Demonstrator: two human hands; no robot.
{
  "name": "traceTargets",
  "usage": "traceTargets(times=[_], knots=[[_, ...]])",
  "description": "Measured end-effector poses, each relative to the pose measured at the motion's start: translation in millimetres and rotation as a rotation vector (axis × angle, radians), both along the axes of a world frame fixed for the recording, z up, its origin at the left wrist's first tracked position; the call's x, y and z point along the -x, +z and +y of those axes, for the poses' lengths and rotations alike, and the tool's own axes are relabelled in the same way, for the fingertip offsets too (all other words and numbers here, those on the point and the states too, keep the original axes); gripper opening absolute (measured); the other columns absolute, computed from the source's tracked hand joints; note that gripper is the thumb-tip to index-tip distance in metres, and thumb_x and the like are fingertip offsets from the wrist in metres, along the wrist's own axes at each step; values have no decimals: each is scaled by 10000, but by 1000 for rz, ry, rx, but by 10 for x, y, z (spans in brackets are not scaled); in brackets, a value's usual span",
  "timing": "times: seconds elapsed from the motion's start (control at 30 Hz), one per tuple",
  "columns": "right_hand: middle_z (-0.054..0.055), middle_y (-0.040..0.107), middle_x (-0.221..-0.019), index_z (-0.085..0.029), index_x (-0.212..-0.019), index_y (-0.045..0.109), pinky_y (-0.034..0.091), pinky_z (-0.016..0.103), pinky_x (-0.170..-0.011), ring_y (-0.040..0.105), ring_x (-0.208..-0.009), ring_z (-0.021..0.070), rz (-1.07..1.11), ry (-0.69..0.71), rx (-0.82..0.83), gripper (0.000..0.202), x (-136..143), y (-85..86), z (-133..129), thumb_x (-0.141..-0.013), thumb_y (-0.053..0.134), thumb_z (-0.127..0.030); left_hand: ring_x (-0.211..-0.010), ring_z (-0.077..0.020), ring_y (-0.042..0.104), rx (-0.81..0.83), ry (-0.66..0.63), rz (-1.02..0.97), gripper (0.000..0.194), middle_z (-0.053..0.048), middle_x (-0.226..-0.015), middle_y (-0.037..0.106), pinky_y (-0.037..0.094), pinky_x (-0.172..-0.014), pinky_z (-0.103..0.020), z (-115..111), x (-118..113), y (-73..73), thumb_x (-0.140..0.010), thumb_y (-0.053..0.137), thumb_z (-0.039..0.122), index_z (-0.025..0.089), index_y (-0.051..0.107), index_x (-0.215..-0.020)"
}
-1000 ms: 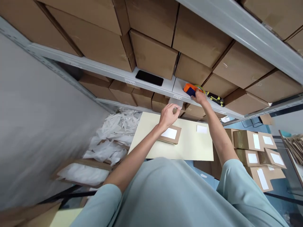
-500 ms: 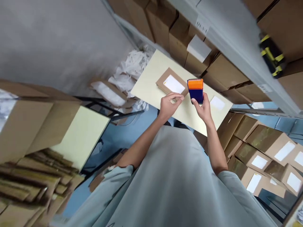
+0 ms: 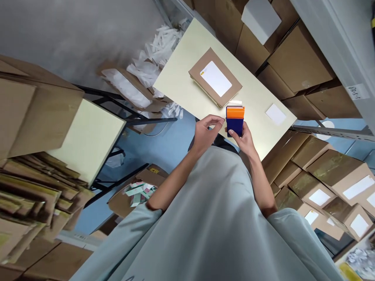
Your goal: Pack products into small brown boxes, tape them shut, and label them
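Note:
My right hand is wrapped round the lower part of a small box-shaped handheld device, dark blue with an orange top. A short white strip shows at the device's far end. Just left of the device, my left hand is in a pinch, thumb and forefinger tips together; whatever they may hold is too small to make out. Beyond both hands, a flat brown cardboard box with a white label lies on the cream table.
A white card lies on the table's right part. Stacked cartons on a shelf border the far side; labelled cartons stand at right. White paper scraps fill the space left of the table. Flattened cardboard is piled at lower left.
My view has tilted and come nearer the table. The device has been lowered towards me and tipped, and the white strip at its far end now shows. My left hand keeps its pinch.

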State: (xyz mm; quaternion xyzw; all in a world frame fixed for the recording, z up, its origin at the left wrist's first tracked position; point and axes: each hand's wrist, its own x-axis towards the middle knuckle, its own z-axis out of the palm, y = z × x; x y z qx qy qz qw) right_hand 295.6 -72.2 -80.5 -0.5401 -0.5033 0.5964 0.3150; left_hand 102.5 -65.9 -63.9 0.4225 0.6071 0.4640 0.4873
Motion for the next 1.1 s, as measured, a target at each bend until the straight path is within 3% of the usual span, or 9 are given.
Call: traceTargets(times=[0.1, 0.23, 0.37, 0.5, 0.63, 0.77, 0.93, 1.1], knots=[[44, 757, -1095, -299, -1227, 556, 679, 485, -953, 757, -1018, 270, -161, 26, -68, 595, -46, 29, -92, -984, 744, -808, -1154, -227, 814, -66, 30, 10, 282, -73, -1233, 841, 675, -995, -369, 24, 102, 42, -1068, 746, 512, 270, 797, -1203], [18, 730, -1029, -309, -1237, 564, 679, 476, -871, 704, -904, 262, -320, 101, -151, 547, -174, 125, -159, -1006, 738, -773, -1284, -249, 759, -157, -138, 20, 475, -83, -1445, 765, 668, -992, -366, 166, 299, 177, -1013, 816, 589, 321, 757, -1401], [64, 742, -1109, -299, -1265, 574, 672, 517, -899, 717, -970, 302, -414, 228, -226, 507, -306, 265, -132, -1048, 698, -740, -1214, -260, 750, -163, -299, 37, 440, -67, -1308, 793, 670, -972, -396, 307, 437, 275, -963, 859, 625, 303, 825, -1262], [101, 730, -1115, -277, -1274, 592, 662, 559, -933, 714, -1011, 337, -501, 339, -316, 499, -408, 377, -88, -1082, 645, -735, -1085, -278, 747, -111, -349, 12, 356, -51, -1062, 797, 668, -943, -446, 368, 492, 270, -909, 923, 601, 269, 838, -1007], [129, 727, -1138, -266, -1301, 597, 643, 585, -983, 712, -1077, 366, -544, 412, -380, 476, -467, 450, -62, -1110, 609, -701, -1054, -292, 732, -148, -384, 60, 383, -44, -986, 780, 641, -978, -489, 333, 519, 263, -923, 899, 645, 272, 816, -908], [140, 731, -1166, -268, -1340, 597, 630, 593, -1013, 710, -1134, 384, -551, 448, -408, 478, -467, 519, -40, -1109, 618, -686, -1060, -291, 724, -239, -338, 181, 444, -42, -1001, 758, 596, -1049, -535, 227, 526, 268, -997, 793, 711, 276, 804, -910], [96, 725, -1065, -280, -1263, 592, 637, 514, -903, 712, -994, 340, -571, 480, -412, 422, -426, 627, -31, -1114, 623, -674, -1035, -264, 715, -304, -185, 277, 441, -46, -970, 756, 564, -1089, -517, 1, 479, 220, -1097, 668, 680, 274, 786, -970], [61, 698, -946, -288, -1204, 578, 607, 456, -775, 692, -864, 326, -662, 563, -393, 415, -530, 645, -121, -1107, 620, -690, -986, -239, 707, -257, -38, 278, 429, -43, -947, 781, 581, -1023, -453, -250, 382, 26, -1110, 668, 647, 273, 796, -944]])
